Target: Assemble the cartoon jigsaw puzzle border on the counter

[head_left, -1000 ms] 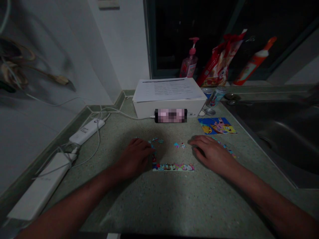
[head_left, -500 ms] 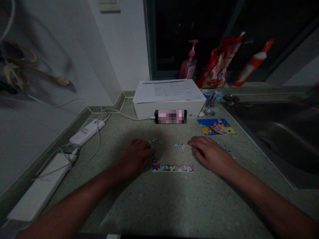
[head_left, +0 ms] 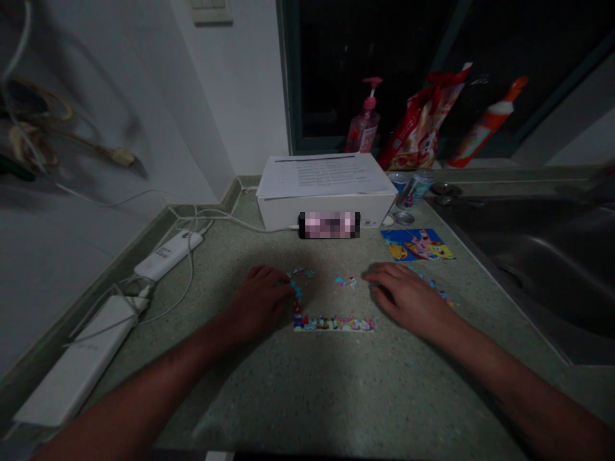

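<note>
An L-shaped strip of joined jigsaw pieces point(head_left: 332, 324) lies on the counter, its short side running up at the left. My left hand point(head_left: 262, 296) rests just left of that side, fingertips at its upper pieces, with fingers loosely bent and nothing visibly held. Two loose jigsaw pieces point(head_left: 346, 282) lie between my hands. A few more pieces point(head_left: 302, 272) are by my left fingertips. My right hand point(head_left: 403, 294) lies palm down, fingers extended and thumb apart, holding nothing visible. Partly behind it is a row of colourful pieces point(head_left: 430, 285).
A cartoon picture card point(head_left: 418, 244) lies beyond my right hand. A white box point(head_left: 327, 186) with paper on top stands at the back, a phone point(head_left: 329, 225) leaning against it. Power strips point(head_left: 86, 362) and cables run along the left; a sink point(head_left: 528, 256) is at right.
My left hand has drawn back slightly to the left, uncovering blue pieces on the short side of the strip. My right hand has stayed in place.
</note>
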The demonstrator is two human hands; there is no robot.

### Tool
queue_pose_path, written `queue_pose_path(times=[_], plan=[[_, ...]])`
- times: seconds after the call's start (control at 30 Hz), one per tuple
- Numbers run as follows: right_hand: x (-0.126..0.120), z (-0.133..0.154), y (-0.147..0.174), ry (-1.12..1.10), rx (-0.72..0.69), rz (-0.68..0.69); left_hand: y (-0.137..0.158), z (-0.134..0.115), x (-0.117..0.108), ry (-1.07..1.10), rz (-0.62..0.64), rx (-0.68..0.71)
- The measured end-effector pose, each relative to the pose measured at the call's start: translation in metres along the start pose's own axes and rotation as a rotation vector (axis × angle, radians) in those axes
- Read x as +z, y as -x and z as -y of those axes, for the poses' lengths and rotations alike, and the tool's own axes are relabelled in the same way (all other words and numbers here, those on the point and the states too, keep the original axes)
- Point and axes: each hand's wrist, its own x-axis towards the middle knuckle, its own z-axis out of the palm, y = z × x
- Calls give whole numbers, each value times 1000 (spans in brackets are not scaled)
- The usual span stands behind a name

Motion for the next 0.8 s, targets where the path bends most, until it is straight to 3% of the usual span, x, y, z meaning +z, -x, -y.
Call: queue_pose_path(times=[0.23,0.47,0.8], plan=[[-2,1,-1,-23,-2,9,-1,-2,5,-13,-3,-26],[-3,2,-2,-40,9,7,-3,-11,4,5,7,55],[-2,0,-1,-23,9,6,-2,0,5,3,-52,-16]])
